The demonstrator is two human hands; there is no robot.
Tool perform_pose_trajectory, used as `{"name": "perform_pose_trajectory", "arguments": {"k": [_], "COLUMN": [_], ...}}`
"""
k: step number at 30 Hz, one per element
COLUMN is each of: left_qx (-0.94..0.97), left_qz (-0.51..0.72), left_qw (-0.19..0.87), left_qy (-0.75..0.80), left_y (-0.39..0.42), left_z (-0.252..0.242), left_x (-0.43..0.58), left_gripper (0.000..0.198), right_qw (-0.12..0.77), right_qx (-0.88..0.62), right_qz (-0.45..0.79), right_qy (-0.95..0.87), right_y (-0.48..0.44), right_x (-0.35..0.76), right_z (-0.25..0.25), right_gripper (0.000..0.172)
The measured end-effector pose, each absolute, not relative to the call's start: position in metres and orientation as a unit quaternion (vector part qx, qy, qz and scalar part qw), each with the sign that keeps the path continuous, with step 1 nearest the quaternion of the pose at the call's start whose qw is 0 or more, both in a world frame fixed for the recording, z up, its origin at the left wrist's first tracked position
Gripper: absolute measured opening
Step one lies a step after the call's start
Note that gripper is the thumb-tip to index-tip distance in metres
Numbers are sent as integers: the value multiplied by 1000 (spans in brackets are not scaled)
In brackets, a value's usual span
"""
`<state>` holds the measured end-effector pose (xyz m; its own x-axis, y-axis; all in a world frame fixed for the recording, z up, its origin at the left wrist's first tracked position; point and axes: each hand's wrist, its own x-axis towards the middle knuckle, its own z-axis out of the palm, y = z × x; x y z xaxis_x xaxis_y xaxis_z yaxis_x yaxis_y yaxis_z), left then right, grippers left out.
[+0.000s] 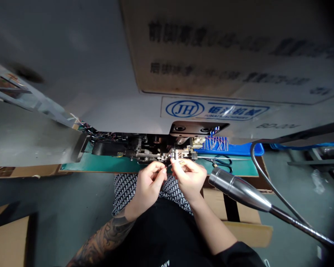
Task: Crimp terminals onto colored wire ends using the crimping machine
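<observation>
My left hand [151, 180] is closed in a pinch, thumb against forefinger, just in front of the machine's metal working parts [175, 154]. Beside it, my right hand [189, 177] pinches too, its thumb and forefinger reaching up to those parts. A thin, light sliver shows between the two sets of fingertips. It is too small to name, and the fingers hide most of it. Over both hands hangs the grey machine housing [111, 100] with a blue-lettered label [217, 109].
A blue tray [241, 149] with several thin wires [217, 142] stands at the right. Black-handled scissors [224, 161] lie on the green tabletop [100, 163]. A metal gooseneck lamp [239, 189] juts in beside my right hand. Loose wiring [91, 131] hangs at the left.
</observation>
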<state>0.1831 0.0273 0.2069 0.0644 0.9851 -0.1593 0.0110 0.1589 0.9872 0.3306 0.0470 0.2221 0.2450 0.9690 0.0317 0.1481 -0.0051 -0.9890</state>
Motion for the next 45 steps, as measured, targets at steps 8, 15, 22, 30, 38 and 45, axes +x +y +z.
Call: {"name": "perform_pose_trajectory", "arguments": {"k": [8,15,22,30,38,45], "left_qx": [481,515,683,703,655,673], "left_qz": [438,418,357,366,413,443], "left_qw": [542,519,349,333,429,412], "left_qy": [532,539,533,510,465,426], "left_y": [27,27,22,33,30,29], "left_z": [210,212,232,232,241,250], "left_x": [184,176,154,166,165,169], "left_gripper": [18,16,16,29,12,14], "right_qw": [540,535,498,466,472,467], "right_qx": [-591,-561,-541,-514,-479,-461], "right_qz": [381,379,436,431,509,564], "right_qy": [-462,-505,-519,-578,-538,-501], "right_y": [46,45,41,44,38,32], "right_x": [325,336,345,348,355,355], "right_z": [224,214,220,223,218,227], "right_gripper": [22,18,17,18,13,13]}}
